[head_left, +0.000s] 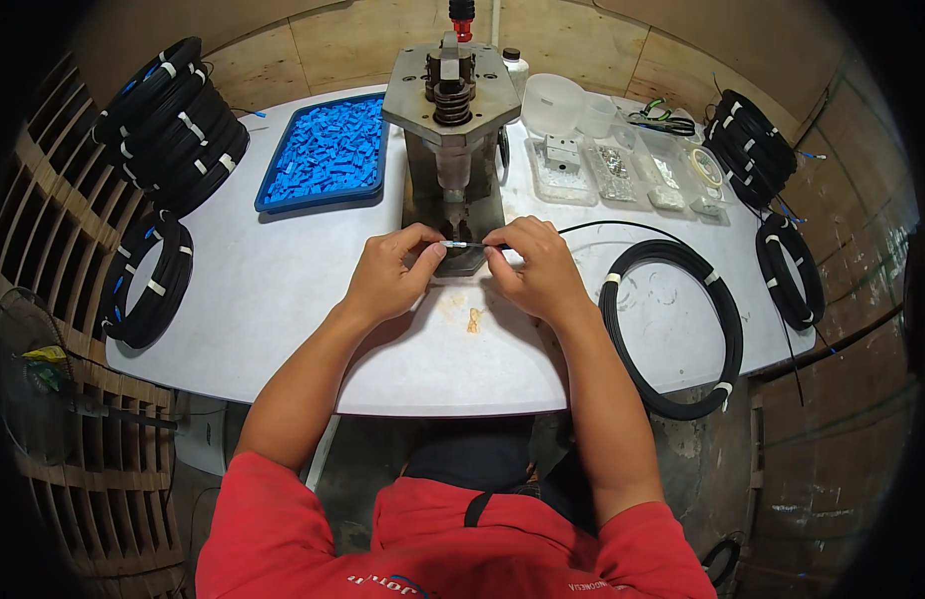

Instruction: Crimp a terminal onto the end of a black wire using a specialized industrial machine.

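Observation:
In front of the metal press (419, 185), my left hand (394, 270) pinches a small silvery connector (454, 244) between thumb and fingertips. My right hand (537, 265) grips the black cable (632, 226) close behind that connector, its fingers closed. Cable and connector lie nearly level, in line between the two hands, just before the press's lower tooling. From the right hand the cable runs to a taped black cable coil (730, 319) on the white table (273, 299). Whether the connector touches the press I cannot tell.
A dark blue tray (276, 207) of small blue pieces stands left of the press. Stacked cable coils (173, 130) rise at the far left, more coils (747, 145) at the right. Clear plastic boxes (560, 185) of small parts and a white tub (554, 105) sit back right.

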Motion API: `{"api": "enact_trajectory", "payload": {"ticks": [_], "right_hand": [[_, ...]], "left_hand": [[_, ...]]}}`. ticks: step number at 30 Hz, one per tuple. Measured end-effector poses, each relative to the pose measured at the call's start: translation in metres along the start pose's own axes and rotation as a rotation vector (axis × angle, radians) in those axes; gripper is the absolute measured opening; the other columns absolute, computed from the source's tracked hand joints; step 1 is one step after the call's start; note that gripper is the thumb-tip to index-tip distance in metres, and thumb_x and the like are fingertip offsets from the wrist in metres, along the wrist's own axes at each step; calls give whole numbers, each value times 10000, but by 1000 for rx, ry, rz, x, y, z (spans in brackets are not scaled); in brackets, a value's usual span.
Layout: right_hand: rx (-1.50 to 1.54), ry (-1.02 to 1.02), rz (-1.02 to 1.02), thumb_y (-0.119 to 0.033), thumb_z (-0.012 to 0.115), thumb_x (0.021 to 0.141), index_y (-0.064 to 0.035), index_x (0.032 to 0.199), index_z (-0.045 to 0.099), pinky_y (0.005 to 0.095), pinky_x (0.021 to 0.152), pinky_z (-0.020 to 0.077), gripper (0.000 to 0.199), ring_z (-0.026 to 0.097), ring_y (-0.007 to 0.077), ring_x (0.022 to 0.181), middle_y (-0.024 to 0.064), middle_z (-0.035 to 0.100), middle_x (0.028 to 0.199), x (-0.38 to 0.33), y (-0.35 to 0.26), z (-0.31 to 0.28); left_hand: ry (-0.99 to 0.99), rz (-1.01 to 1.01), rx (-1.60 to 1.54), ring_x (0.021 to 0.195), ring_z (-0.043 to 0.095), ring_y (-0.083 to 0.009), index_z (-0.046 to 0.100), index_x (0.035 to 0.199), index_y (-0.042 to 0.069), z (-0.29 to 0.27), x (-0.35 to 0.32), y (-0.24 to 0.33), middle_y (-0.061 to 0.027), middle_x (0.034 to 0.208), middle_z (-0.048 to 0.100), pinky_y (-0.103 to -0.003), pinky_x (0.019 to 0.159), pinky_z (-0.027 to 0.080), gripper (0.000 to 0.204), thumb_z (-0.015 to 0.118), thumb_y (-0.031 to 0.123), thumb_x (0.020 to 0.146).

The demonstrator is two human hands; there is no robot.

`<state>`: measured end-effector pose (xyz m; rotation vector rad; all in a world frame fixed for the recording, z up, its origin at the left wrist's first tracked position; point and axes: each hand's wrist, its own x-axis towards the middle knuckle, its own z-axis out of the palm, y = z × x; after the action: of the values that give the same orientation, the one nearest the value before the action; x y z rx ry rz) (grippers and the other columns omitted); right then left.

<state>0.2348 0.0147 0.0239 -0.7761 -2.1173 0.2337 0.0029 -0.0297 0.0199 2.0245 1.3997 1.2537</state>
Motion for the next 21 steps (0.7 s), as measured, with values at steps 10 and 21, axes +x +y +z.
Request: {"api": "enact_trajectory", "payload": {"ticks": [10, 21], "right_hand": [[-8, -7, 16, -92, 735, 838, -56, 908, 721, 382, 836, 482, 80, 663, 291, 858, 93, 709, 867, 0, 0, 0], [3, -31, -3, -105, 715, 871, -62, 918, 710, 372, 854, 440, 64, 641, 258, 853, 69, 692, 841, 0, -2, -3]], "left_hand": [[18, 29, -26, 656, 725, -203, 729, 1015, -21, 0, -1, 2, -150, 853, 758, -316, 609, 562, 207, 673, 170, 958], [9, 15, -26, 658, 721, -198, 724, 1010, -23, -2, 0, 5, -149, 835, 755, -311, 598, 566, 201, 667, 165, 966]]}}
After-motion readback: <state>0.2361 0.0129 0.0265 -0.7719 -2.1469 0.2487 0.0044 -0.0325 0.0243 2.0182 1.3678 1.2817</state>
